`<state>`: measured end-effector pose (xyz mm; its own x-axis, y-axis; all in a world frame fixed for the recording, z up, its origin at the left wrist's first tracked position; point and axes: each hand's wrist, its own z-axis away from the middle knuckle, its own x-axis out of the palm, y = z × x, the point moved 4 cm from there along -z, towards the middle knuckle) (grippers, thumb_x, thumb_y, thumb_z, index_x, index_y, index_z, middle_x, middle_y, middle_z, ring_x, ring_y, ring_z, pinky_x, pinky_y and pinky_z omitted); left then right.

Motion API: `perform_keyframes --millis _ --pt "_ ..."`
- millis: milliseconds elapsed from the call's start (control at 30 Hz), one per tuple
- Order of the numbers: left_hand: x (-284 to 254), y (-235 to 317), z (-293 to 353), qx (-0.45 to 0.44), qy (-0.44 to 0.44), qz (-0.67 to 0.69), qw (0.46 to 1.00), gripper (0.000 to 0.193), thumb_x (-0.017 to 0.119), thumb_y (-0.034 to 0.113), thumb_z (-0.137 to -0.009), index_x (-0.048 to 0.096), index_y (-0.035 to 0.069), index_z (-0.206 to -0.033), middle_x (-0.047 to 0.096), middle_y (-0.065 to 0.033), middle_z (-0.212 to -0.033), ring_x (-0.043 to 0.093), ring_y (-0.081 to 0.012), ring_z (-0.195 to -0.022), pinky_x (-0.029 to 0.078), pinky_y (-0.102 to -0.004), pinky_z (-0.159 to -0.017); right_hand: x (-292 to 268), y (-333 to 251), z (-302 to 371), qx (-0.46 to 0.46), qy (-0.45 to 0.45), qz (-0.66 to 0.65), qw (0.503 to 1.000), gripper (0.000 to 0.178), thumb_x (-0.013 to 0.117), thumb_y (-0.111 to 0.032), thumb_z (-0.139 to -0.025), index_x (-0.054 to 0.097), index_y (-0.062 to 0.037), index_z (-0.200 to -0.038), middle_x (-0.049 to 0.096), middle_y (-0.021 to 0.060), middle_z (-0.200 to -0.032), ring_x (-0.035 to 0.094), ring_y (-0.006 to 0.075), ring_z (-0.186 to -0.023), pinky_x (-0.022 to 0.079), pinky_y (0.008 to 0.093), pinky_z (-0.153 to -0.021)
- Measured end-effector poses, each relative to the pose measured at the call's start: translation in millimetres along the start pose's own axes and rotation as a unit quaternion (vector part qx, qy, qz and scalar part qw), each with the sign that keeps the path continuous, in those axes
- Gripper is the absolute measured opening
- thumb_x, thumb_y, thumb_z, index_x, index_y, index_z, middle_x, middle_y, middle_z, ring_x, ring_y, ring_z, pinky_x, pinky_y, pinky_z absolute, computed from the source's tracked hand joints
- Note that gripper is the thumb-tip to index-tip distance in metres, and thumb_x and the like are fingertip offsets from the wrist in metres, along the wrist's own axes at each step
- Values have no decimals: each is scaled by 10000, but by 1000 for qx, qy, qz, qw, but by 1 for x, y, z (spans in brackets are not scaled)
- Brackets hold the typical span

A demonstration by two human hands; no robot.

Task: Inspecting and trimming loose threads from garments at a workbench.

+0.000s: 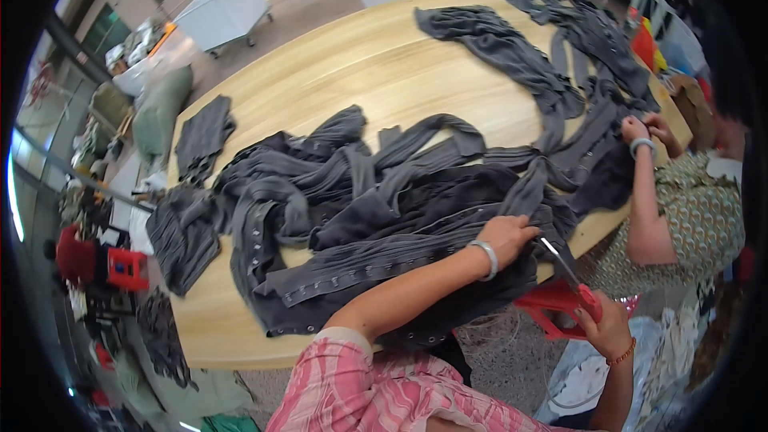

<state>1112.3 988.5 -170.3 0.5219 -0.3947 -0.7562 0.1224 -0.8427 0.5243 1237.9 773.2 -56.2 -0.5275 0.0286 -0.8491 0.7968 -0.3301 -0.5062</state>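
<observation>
The wooden surface [376,64] carries a heap of dark grey knit garments [360,208]. Your left hand [506,236] pinches a fold at the near edge; your right hand [602,322] is closed on red-handled scissors [560,292], blades at that fold. Trimming appears under way; the next cut needs taut cloth.

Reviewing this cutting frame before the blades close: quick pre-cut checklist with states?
1. Left hand pressing the dark grey ribbed knit garment at the table edge: ok.
2. Right hand gripping the red-handled scissors: ok.
3. Blade tips aimed at the fabric beside the left hand: ok.
4. Left fingers out of the blade path: cannot tell, they sit very close to the tips.
5. Fabric flat at the cut spot: not ok, it is bunched in folds.
6. The co-worker's hand, further up the round light wooden table, apart from the scissors: ok.
</observation>
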Motion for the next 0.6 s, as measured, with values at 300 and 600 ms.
perform_keyframes --millis 300,600 --pt "-184 46 172 -190 18 -187 964 925 830 408 -659 430 114 -1440 458 -137 -1409 416 -329 -1291 316 -483 -1031 42 3 -5 -38 24 -51 998 303 675 -106 -841 604 -26 -1125 663 218 -923 660 402 -869 514 425 -731" --pt "-201 22 331 -275 -127 -232 924 561 786 241 -664 580 57 -1151 586 -125 -1005 512 -316 -1085 248 -527 -1083 65 -94 -23 -168 -30 -29 985 305 733 -177 -808 633 -76 -1078 675 166 -887 668 364 -818 529 414 -707"
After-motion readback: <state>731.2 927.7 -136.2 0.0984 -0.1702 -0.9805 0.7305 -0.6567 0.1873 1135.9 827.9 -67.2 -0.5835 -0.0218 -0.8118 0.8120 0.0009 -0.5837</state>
